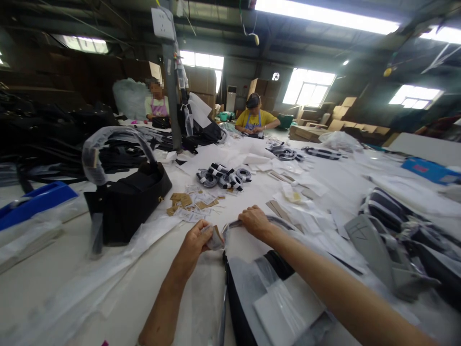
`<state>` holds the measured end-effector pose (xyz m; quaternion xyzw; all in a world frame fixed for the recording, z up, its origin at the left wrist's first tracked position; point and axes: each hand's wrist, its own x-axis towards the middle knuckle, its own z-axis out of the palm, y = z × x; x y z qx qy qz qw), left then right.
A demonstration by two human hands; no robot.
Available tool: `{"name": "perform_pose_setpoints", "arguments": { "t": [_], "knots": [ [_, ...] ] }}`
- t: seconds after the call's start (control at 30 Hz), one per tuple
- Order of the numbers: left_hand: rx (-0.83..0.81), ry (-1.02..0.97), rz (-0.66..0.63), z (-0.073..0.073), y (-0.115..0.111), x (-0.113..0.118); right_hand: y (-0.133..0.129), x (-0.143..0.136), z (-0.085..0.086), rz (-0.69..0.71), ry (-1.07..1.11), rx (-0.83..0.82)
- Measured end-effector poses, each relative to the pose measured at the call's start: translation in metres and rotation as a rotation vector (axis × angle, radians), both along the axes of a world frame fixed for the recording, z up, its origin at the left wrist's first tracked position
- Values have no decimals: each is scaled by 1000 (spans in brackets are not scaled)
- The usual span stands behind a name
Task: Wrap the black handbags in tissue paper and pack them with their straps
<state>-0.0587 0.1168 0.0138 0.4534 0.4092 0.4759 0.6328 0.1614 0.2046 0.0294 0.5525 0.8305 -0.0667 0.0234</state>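
My left hand [196, 239] is closed in a pinch on a small tag [215, 239], brown and whitish with a clear plastic look. My right hand [255, 221] is closed over the plastic-wrapped handle [284, 222] of a bag. Below my hands lies that black bag [236, 307], with white sheets and clear plastic [288, 307] over its opening. The tag is right beside the left end of the handle; whether it is fastened there I cannot tell. Beyond my left hand, a loose pile of brown and white tags [194, 202] is spread on the table.
A black handbag [126, 206] with a wrapped handle stands at left. Coiled straps [225, 177] lie mid-table. At right are a grey bag [374, 250] and a blue box [428, 169]. A post [173, 96] rises beyond the handbag. Two people [257, 117] work across the table.
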Motion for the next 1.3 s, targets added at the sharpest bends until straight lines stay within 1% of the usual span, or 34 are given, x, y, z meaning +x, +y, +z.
{"name": "perform_pose_setpoints", "arguments": {
  "t": [0.13, 0.2, 0.27, 0.3, 0.33, 0.4, 0.5, 0.57, 0.63, 0.67, 0.7, 0.73, 0.8, 0.83, 0.87, 0.9, 1.0, 1.07, 1.1, 1.17, 1.23, 1.3],
  "knots": [
    [-37, 141, -91, -11, 7, 11, 14, 15, 3, -218, -36, 14],
    [-32, 182, -164, -13, 11, 17, 17, 22, 3, -304, -21, 14],
    [-25, 195, -221, -14, 15, 20, 18, 30, 3, -334, 22, -5],
    [-18, 214, -224, -14, 17, 20, 18, 35, 4, -331, 55, -20],
    [-3, 251, -204, -15, 19, 18, 20, 41, 6, -323, 92, -32],
    [37, 371, -116, -17, 22, 12, 25, 60, 12, -322, 160, -42],
    [64, 606, 67, -21, 28, 1, 34, 100, 25, -393, 185, -16],
    [75, 771, 198, -21, 29, -3, 37, 127, 28, -443, 155, 4],
    [160, 875, 309, -19, 28, -3, 34, 147, 24, -447, 120, 8],
    [233, 891, 333, -18, 26, 0, 31, 154, 19, -429, 105, 2],
    [312, 885, 319, -18, 24, 3, 28, 159, 13, -404, 92, -8],
    [385, 867, 265, -18, 22, 7, 24, 162, 6, -376, 80, -16],
    [475, 835, 80, -21, 18, 16, 18, 164, -4, -334, 60, -22],
    [486, 836, -3, -22, 16, 20, 16, 163, -7, -323, 52, -17],
    [484, 846, -59, -24, 15, 23, 15, 163, -9, -318, 44, -9],
    [477, 861, -88, -26, 14, 26, 14, 162, -10, -316, 36, -2],
    [446, 879, -100, -27, 14, 28, 14, 159, -6, -317, 3, 7],
    [405, 903, -109, -23, 16, 31, 14, 157, -4, -322, -26, 6],
    [369, 946, -94, -19, 17, 33, 14, 156, -4, -325, -41, 7],
    [296, 1093, -37, -9, 19, 43, 15, 153, -4, -330, -70, 13],
    [266, 1272, 0, 2, 20, 57, 16, 151, -4, -328, -94, 19],
    [291, 1430, -31, 10, 23, 73, 16, 149, -2, -316, -114, 19]
  ]
}}
